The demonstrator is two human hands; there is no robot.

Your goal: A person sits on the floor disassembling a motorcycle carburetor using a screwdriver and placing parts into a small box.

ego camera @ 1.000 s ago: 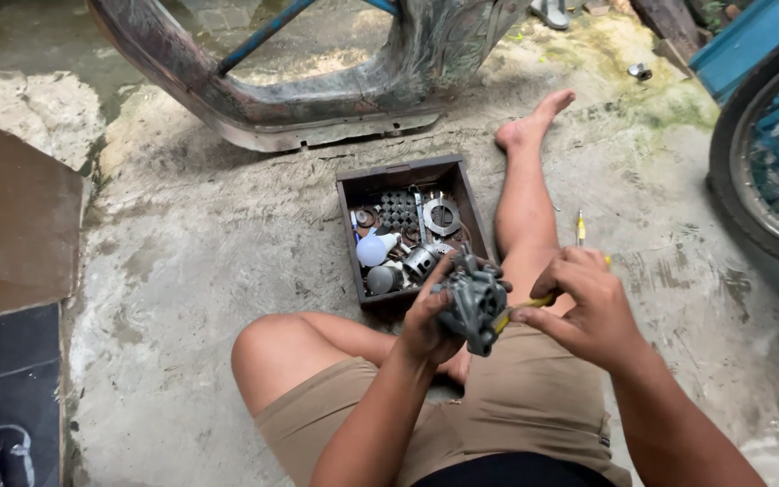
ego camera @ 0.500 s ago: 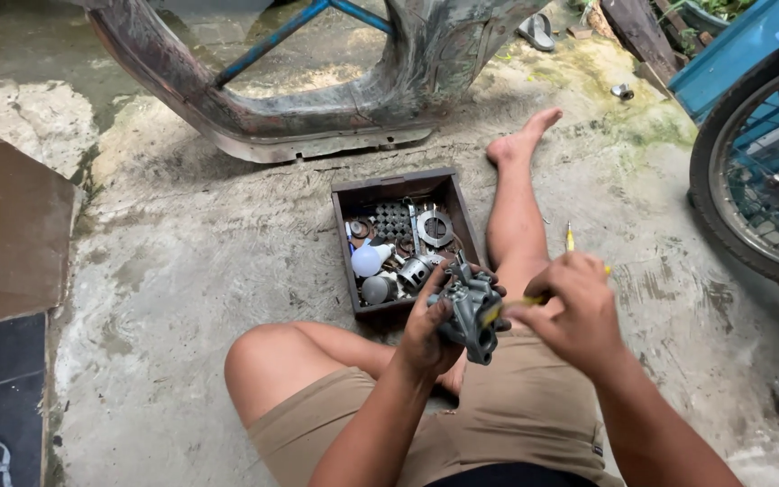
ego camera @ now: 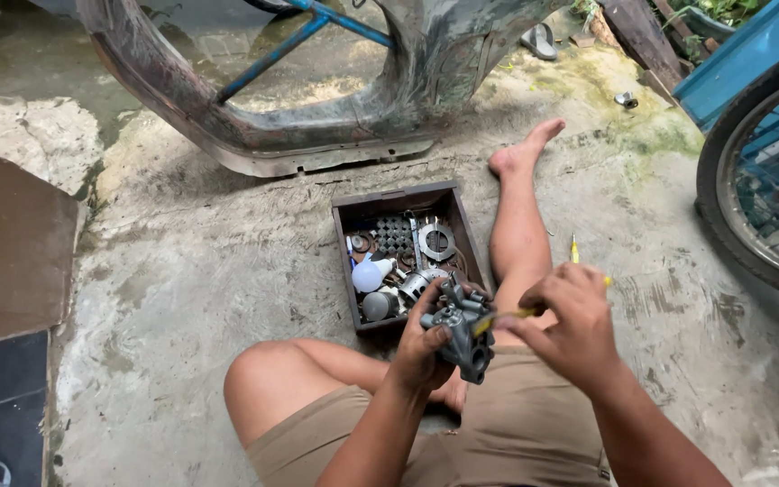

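Head view: my left hand [ego camera: 421,347] has its grip closed around a grey metal engine part [ego camera: 463,326], held above my lap, just in front of the dark parts box [ego camera: 346,271] on the concrete floor [ego camera: 191,289]. My right hand [ego camera: 570,325] grips a yellow-handled screwdriver [ego camera: 498,317] tight, its tip meeting the part's right side.
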